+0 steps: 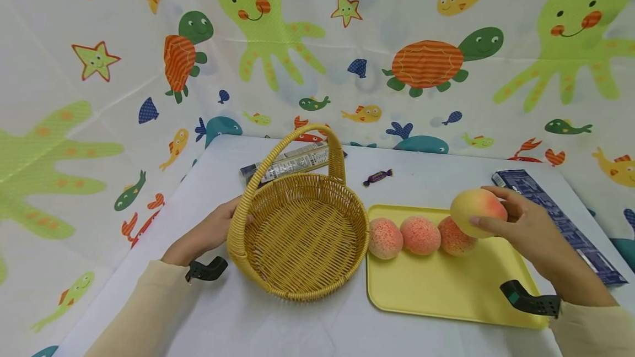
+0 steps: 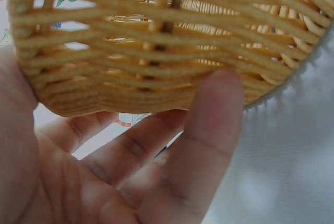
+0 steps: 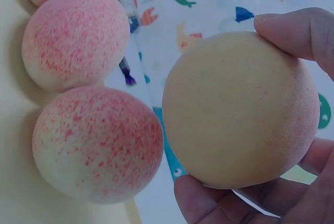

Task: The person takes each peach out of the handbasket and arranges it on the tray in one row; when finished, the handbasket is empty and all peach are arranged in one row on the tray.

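Note:
My right hand (image 1: 516, 225) grips a yellow-pink peach (image 1: 476, 211) (image 3: 240, 112) and holds it lifted over the right end of a yellow tray (image 1: 446, 285). Three speckled pink peaches (image 1: 419, 236) lie in a row along the tray's far edge, and they show in the right wrist view too (image 3: 96, 151). An empty wicker basket (image 1: 302, 225) with an upright handle stands left of the tray. My left hand (image 1: 218, 227) rests against the basket's left outer wall (image 2: 156, 57), its fingers straight.
A dark wrapped bar (image 1: 288, 164) lies behind the basket and a small purple candy (image 1: 377, 177) behind the tray. A long blue packet (image 1: 560, 222) lies at the right table edge. A sea-creature patterned curtain (image 1: 317, 43) closes off the back.

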`<state>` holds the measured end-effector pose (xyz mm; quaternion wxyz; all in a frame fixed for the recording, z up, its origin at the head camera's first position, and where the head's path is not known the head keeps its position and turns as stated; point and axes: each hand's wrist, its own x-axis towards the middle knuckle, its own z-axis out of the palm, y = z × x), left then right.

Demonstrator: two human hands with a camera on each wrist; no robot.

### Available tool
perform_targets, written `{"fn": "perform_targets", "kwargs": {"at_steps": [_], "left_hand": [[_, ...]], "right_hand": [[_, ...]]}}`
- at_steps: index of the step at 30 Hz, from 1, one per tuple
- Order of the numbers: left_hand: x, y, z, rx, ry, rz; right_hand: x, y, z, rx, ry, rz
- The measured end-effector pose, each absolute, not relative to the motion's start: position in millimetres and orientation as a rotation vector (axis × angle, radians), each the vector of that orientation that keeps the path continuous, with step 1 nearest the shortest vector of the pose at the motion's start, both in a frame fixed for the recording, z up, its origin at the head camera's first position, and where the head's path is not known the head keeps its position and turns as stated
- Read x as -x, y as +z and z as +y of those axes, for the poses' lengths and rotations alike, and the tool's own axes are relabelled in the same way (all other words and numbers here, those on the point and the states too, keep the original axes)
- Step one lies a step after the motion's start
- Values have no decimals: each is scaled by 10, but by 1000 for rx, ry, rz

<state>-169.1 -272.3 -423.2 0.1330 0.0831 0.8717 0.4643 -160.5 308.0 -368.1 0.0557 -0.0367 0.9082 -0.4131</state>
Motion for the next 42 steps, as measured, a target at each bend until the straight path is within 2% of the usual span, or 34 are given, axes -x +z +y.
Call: {"fn": "perform_targets", "kwargs": {"at_steps": [19, 42], "left_hand": [[1698, -4238, -2720, -256, 1322, 2556], [1685, -4213, -2704, -271, 1324, 2562]], "right_hand": [[1634, -3800, 3360, -124, -1295, 2782], [1720, -4124, 3534, -229, -1195, 2695]]}}
